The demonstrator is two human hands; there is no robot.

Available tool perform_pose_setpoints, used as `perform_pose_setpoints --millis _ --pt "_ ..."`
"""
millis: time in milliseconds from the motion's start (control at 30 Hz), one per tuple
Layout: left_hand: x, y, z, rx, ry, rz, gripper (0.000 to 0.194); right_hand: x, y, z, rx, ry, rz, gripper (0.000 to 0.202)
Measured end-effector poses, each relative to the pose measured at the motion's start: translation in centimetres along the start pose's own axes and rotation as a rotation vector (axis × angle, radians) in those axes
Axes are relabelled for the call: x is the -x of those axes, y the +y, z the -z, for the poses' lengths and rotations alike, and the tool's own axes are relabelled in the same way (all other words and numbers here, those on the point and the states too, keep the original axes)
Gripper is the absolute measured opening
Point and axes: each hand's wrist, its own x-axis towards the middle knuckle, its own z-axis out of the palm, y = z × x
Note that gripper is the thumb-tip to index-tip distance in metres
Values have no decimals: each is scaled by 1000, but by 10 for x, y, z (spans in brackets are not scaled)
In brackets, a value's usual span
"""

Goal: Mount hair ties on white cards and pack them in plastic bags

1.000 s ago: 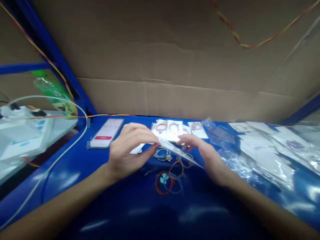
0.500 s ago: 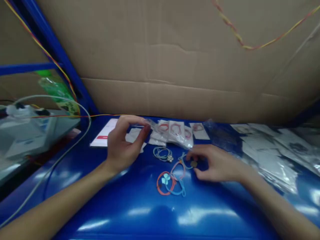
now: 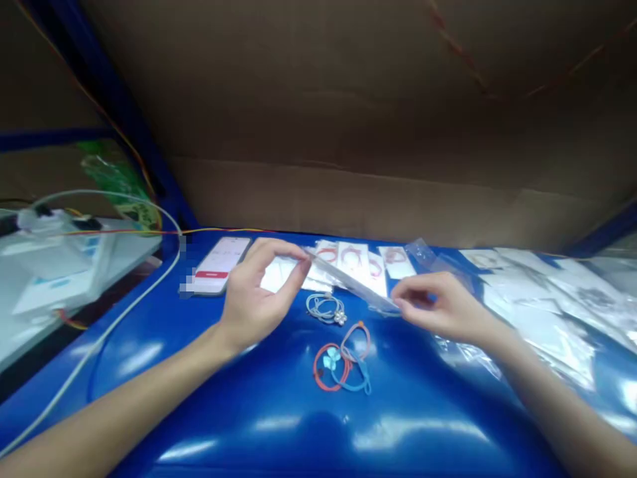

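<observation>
My left hand [image 3: 261, 292], fingers and thumb pinched together, holds one end of a small clear plastic bag [image 3: 348, 279] seen nearly edge-on. At the bag's other end my right hand [image 3: 438, 305] is closed in a pinch. A bit of pale blue-green hair tie [image 3: 383, 311] shows at its fingertips; the rest is hidden. On the table in front lie a grey-blue hair tie with a flower charm [image 3: 326, 309], a pink hair tie [image 3: 355, 342], a red hair tie [image 3: 318, 382] and a blue hair tie with a light blue bow-like charm [image 3: 332, 358].
Bagged hair ties on white cards [image 3: 352, 259] lie behind my hands. A phone [image 3: 219, 265] is at the left. Many clear packets [image 3: 537, 305] spread over the right side of the blue table [image 3: 298, 431]. A pale cable [image 3: 134, 309] runs along the left; cardboard [image 3: 318, 192] stands behind.
My right hand has lifted the pale blue-green hair tie with the round charm off the table to the bag's end. The left hand has shifted slightly right. The picture has darkened at the top.
</observation>
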Motion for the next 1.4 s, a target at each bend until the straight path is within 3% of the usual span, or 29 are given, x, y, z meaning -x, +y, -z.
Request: perform_pose_setpoints --millis 100,200,367,567,667,900,1067,1200,1400 --pt "2 2 1 -1 -43 19 7 0 3 1 -204 251 -28 24" --pt "3 4 1 17 -103 11 7 -3 4 0 -428 352 -72 31" --pt "2 5 0 46 -110 -128 9 -8 -2 -8 -678 355 -150 32" --pt "2 7 4 -32 -195 -427 22 -8 -3 -12 -759 435 -124 28" --pt "4 7 6 -69 -214 -527 24 -6 -4 -14 -829 410 -115 26" --pt "5 9 5 -82 -189 -594 23 -3 -14 -23 -938 310 -120 23" --pt "7 5 3 -84 -227 -598 18 -3 -20 -24 -857 355 -83 22" --pt "8 1 2 -50 -255 -609 18 -8 -35 -13 -704 333 16 13" --pt "6 4 2 -30 -180 -589 16 -29 -82 30 -130 69 323 10"
